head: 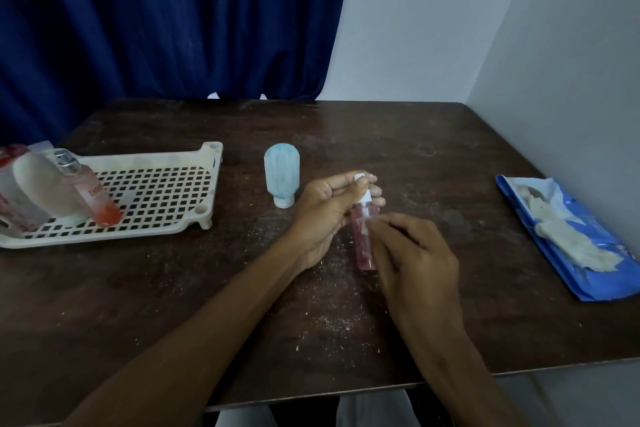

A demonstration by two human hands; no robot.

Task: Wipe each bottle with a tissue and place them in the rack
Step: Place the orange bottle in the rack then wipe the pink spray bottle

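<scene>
Your left hand (pixel 322 215) and right hand (pixel 419 253) are bare, and so are both forearms (pixel 207 329). You wear pale grey trousers (pixel 372 409), visible at the bottom between your arms.

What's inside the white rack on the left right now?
Three bottles at the left end of the rack: a leaning pink perfume bottle, a white bottle beside it, a red-capped bottle cut by the frame edge. They cover the grid beneath them.

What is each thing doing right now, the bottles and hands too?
Pink bottle, held, tissue against it.
Left hand, grips the pink bottle's top.
Right hand, pinches the tissue.
Blue bottle, standing on its cap, outside the rack.
Rack, holds bottles at its left end.
Tissue pack, torn open.
</scene>
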